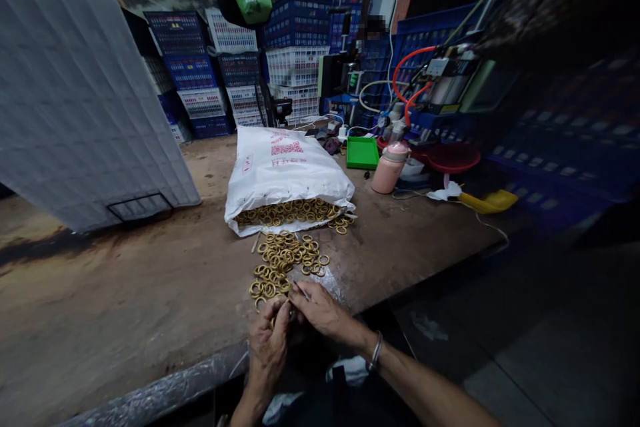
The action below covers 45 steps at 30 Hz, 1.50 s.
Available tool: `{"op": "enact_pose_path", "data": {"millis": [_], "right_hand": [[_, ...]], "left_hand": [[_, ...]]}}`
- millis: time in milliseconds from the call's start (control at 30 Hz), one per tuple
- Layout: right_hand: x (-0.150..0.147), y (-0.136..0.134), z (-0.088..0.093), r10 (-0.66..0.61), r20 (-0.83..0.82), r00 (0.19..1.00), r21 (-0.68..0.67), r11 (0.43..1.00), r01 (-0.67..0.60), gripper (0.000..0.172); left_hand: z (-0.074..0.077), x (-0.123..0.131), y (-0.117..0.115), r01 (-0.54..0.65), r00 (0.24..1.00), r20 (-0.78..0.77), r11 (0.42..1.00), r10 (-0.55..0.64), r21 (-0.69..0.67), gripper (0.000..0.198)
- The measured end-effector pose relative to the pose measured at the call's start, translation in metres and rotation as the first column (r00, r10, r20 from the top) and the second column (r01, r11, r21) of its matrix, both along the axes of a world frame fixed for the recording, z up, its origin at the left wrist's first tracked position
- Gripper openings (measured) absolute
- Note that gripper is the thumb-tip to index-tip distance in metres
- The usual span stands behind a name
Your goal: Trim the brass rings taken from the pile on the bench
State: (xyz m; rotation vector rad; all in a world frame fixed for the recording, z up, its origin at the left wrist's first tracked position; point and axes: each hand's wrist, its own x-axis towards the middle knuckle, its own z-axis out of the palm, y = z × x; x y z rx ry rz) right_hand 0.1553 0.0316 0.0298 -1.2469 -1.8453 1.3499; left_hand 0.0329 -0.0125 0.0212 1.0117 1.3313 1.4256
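brown worktop (150, 293) spread wide below, and on it slumps a white sack (290, 170), soft-skinned, surely weighty with that load. in front of its open mouth, a loose heap of brassy rings (283, 255): hard, stiff, probably smooth enough to slide over each other, hardly fragile. now the hands, close together at the worktop's near edge: right hand (323, 310) with fingers pinched round a slim tool (301, 291), its exact kind unclear; left hand (267, 340) with fingers closed on what looks like a single ring (273, 323), just beside the heap. light, i'd judge, best nipped across its rim, thumb against forefinger.
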Motion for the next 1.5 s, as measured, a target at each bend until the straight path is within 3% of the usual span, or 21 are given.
{"op": "enact_pose_path", "data": {"millis": [100,233,367,533,633,700,800,1033,1167,1233,1333,1400,1500], "right_hand": [[-0.002,0.002,-0.004,-0.022,-0.057,0.998,-0.073,0.997,0.017,0.025],[-0.005,0.003,0.0,-0.121,0.01,0.993,0.046,0.992,0.121,0.017],[-0.006,0.003,0.006,-0.098,0.073,0.993,0.101,0.991,0.09,0.015],[-0.004,0.004,0.004,-0.088,0.056,0.995,0.112,0.99,0.081,0.023],[-0.001,0.004,0.002,-0.111,0.153,0.982,0.213,0.974,0.077,0.018],[0.002,0.001,0.0,-0.066,0.258,0.964,0.292,0.956,-0.013,0.009],[0.003,-0.004,-0.001,0.003,0.405,0.914,0.341,0.927,-0.154,0.019],[-0.002,-0.006,0.0,0.04,0.532,0.846,0.323,0.914,-0.246,0.026],[0.004,0.002,-0.009,-0.021,0.607,0.795,0.328,0.917,-0.226,0.026],[0.01,0.009,-0.015,-0.107,0.644,0.758,0.343,0.926,-0.16,0.026],[0.019,0.019,-0.022,-0.2,0.649,0.733,0.38,0.921,-0.084,0.024],[0.021,0.021,-0.025,-0.201,0.613,0.765,0.396,0.915,-0.077,0.021],[0.017,0.017,-0.028,-0.176,0.55,0.817,0.407,0.91,-0.078,0.016]], "left_hand": [[-0.001,0.0,0.0,0.046,0.998,0.041,0.998,-0.044,-0.047,0.02],[-0.008,0.0,0.0,0.132,0.968,0.242,0.96,-0.071,-0.247,0.03],[-0.011,-0.003,0.0,0.219,0.935,0.333,0.939,-0.124,-0.265,0.03],[-0.007,-0.004,-0.001,0.235,0.941,0.3,0.941,-0.157,-0.244,0.029],[-0.005,-0.004,-0.001,0.213,0.95,0.279,0.941,-0.138,-0.263,0.03],[-0.003,-0.003,-0.001,0.2,0.951,0.283,0.945,-0.124,-0.259,0.031],[-0.002,-0.003,-0.001,0.187,0.948,0.298,0.95,-0.108,-0.251,0.031],[-0.003,-0.003,0.001,0.141,0.974,0.201,0.972,-0.102,-0.189,0.035],[0.003,-0.001,-0.006,0.162,0.977,0.178,0.954,-0.119,-0.251,0.035],[0.008,0.0,-0.015,0.241,0.957,0.23,0.926,-0.176,-0.292,0.033],[0.012,-0.001,-0.028,0.398,0.871,0.419,0.87,-0.258,-0.291,0.029],[0.012,-0.004,-0.033,0.425,0.816,0.533,0.857,-0.223,-0.292,0.028],[0.01,-0.011,-0.037,0.387,0.802,0.583,0.858,-0.131,-0.339,0.029]]}}
